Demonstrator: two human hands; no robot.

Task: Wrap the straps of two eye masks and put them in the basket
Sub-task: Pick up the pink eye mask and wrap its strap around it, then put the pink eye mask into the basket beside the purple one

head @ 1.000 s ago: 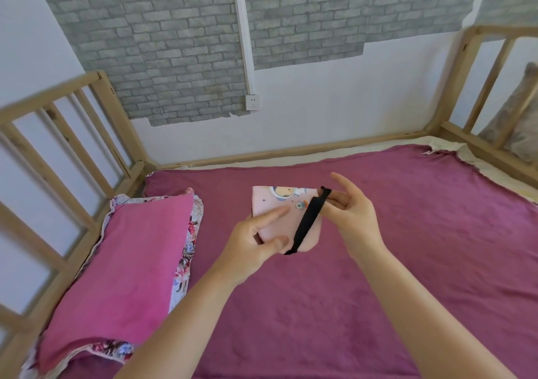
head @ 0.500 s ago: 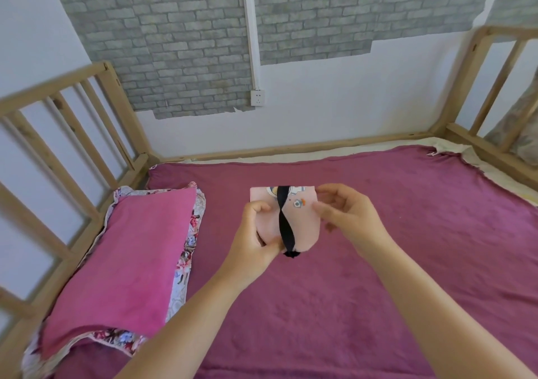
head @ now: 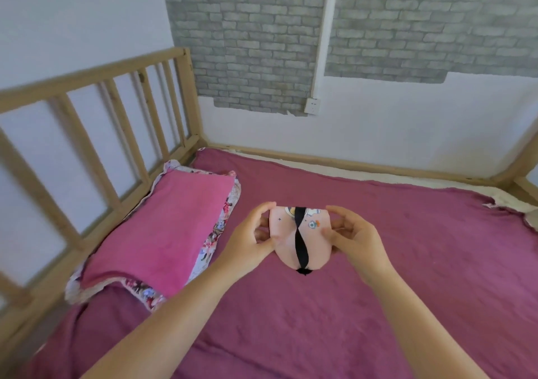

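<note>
I hold a folded pink eye mask [head: 283, 233] up in front of me with both hands, above the magenta bedspread [head: 407, 262] and clear of it. My left hand [head: 250, 239] pinches the mask's left edge, thumb at the front and fingers curled in behind, closed on the fabric. My right hand [head: 353, 237] grips the right edge the same way, thumb and fingertips pressed to the cloth, the other fingers loosely bent. The mask's black strap [head: 300, 240] runs down the middle of its front face with one twist in it, from the top edge to a small dark bunch at the bottom tip. Small cartoon prints sit near the top of the mask, a round one beside the strap and a little blue and orange one nearer my right thumb; I can read no words on them. To my left a pink pillow [head: 166, 230] with a floral border lies on the bed against the wooden rail [head: 96, 110]. On the wall behind, below the grey brick-pattern paper [head: 262, 43], is a white socket [head: 312, 107]; faint marks at the paper's top edge are too blurred to read.
</note>
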